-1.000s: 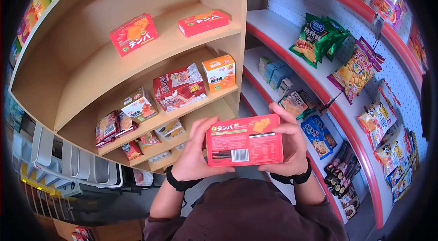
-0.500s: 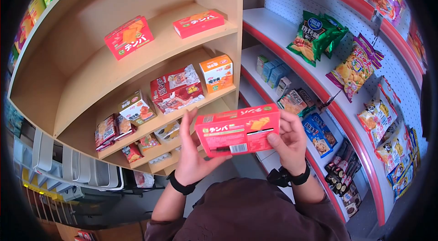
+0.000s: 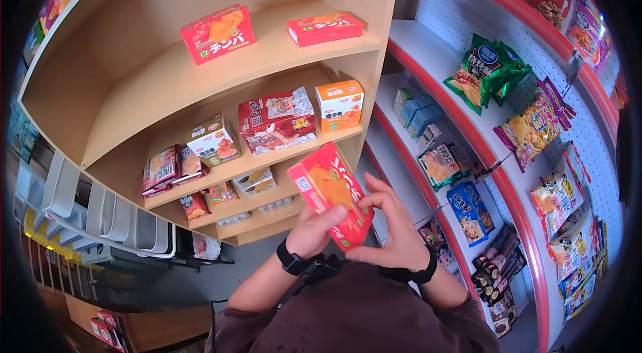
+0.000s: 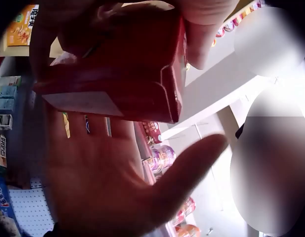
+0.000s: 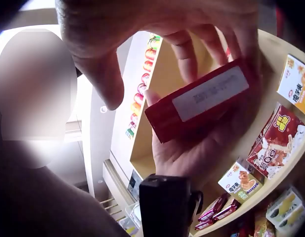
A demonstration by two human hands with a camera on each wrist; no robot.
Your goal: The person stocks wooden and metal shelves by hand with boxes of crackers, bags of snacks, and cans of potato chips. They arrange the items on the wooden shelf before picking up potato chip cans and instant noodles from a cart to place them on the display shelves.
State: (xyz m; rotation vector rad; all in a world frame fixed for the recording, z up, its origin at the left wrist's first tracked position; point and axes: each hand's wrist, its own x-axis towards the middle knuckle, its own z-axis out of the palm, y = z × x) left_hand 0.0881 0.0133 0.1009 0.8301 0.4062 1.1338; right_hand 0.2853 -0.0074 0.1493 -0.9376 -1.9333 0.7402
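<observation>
A red cracker box [image 3: 334, 196] is tilted in front of the person's chest, its pictured front up in the head view. The left hand [image 3: 313, 231] grips it at the lower left, thumb lying across the front. At the box's right edge is the right hand [image 3: 396, 232], its fingers by the side and its thumb spread apart below. In the left wrist view, that right palm [image 4: 108, 173] faces the camera beneath the box [image 4: 127, 64]. A white label with printed characters shows on a narrow side of the box [image 5: 206, 96] in the right wrist view.
Two similar red boxes, one upright [image 3: 219, 33] and one flat [image 3: 325, 29], occupy the upper wooden shelf [image 3: 140, 95]. Lower down are an orange-and-white box [image 3: 340, 107] and a red snack bag [image 3: 277, 120]. Red-edged white shelving on the right carries green chip bags [image 3: 487, 72].
The box has turned from its printed back to its pictured front and now tilts. The left thumb has moved onto the front; the right thumb has come off the box.
</observation>
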